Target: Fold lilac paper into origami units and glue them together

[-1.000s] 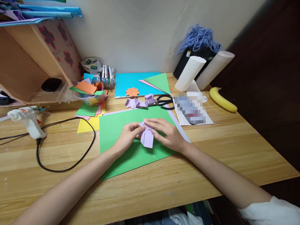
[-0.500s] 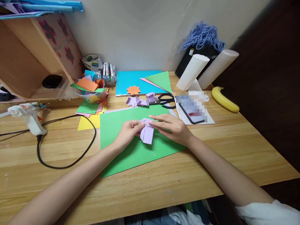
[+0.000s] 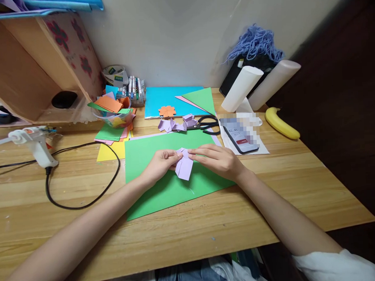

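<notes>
Between my two hands is a folded piece of purple paper (image 3: pixel 184 168), creased, its lower flap pointing toward me. My left hand (image 3: pixel 163 162) pinches its left edge between thumb and fingers. On the opposite side, my right hand (image 3: pixel 218 159) grips the upper right edge, fingers laid together over it and the thumb hidden. Both hands are just above a green sheet (image 3: pixel 155 199). Behind them lie several folded purple paper pieces (image 3: pixel 174 125), black-handled scissors (image 3: pixel 208 123) and an orange paper flower (image 3: pixel 167 111) on a blue sheet (image 3: pixel 159 96).
A white glue gun (image 3: pixel 37 148) with a looping black cord (image 3: pixel 85 207) stands at left. Behind it are a tub of paper scraps (image 3: pixel 112 112) and markers (image 3: pixel 135 91). To the right are a phone (image 3: pixel 239 136), a banana (image 3: pixel 281 124) and white rolls (image 3: pixel 242 88).
The fingers of my right hand have come closer together and down onto the purple paper's right edge. My left hand keeps its pinch in nearly the same place.
</notes>
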`<state>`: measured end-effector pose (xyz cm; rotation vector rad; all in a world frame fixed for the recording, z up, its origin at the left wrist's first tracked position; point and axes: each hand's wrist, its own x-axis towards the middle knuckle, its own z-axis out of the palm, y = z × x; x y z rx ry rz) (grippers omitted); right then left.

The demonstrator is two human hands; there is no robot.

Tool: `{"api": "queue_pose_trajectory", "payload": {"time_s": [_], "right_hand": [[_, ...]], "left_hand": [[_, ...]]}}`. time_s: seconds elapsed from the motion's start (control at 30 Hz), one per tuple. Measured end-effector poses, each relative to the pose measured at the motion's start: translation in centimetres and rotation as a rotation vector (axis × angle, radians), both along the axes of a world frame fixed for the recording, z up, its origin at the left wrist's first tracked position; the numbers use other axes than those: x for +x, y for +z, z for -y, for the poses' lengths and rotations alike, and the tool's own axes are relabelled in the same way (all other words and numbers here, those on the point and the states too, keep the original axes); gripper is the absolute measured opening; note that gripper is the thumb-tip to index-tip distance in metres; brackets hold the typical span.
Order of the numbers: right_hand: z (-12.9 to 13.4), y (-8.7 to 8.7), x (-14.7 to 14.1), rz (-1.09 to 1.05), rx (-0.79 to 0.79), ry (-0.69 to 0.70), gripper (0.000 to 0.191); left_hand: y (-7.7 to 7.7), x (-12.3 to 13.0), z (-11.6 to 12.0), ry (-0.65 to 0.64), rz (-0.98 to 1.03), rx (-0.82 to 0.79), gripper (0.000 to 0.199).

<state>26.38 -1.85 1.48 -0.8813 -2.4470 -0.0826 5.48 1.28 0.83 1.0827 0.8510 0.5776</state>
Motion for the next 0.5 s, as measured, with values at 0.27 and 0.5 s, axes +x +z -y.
{"api": "queue_pose_trajectory", "payload": {"time_s": [0.27,0.5], "right_hand": [[-0.26,-0.14,-0.24,-0.065,0.013,0.020,0.033],[-0.49,-0.57,-0.20,-0.186,-0.012,0.060,0.031]], "left_hand": [[-0.12,0.09,-0.09,0.009,0.000,0.007,0.035],[-0.26,0.15,-0.01,0.004,-0.042,0.062,0.038]]}}
